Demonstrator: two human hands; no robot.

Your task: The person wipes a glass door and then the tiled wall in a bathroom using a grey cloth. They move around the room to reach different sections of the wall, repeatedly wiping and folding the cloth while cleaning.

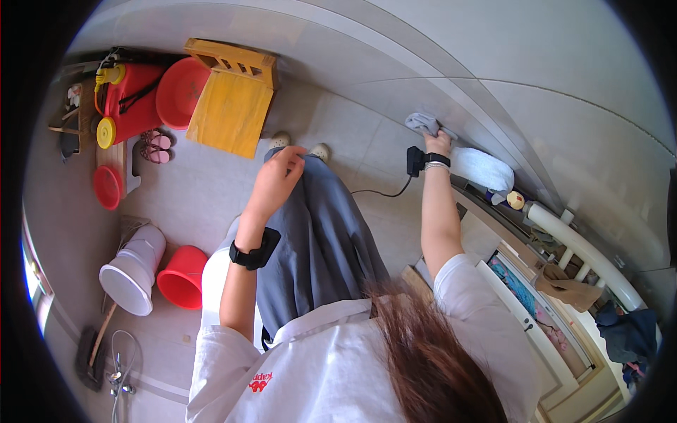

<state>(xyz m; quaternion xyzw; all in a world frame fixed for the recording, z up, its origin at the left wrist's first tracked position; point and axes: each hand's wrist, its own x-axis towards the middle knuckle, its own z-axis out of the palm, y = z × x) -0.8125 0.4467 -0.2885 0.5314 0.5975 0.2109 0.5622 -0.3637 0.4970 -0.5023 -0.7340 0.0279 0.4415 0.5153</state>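
Observation:
My right hand (438, 143) reaches out to the far right and grips a bunched grey cloth (422, 123) beside the wall. A rolled light-blue towel (482, 169) lies just behind that hand. My left hand (281, 176) is above my lap, over the grey trousers (310, 233). Its fingers are loosely bent and a little apart, with nothing seen in them. Each wrist wears a black strapped device, and a cable runs from the right one.
A yellow wooden chair (231, 113) stands ahead, beside a red basin (182, 92) and a red tank sprayer (137, 99). To the left are pink slippers (156, 146), white buckets (130, 282), a red bucket (185, 276) and a broom (92, 356). A white rail (585, 254) runs along the right.

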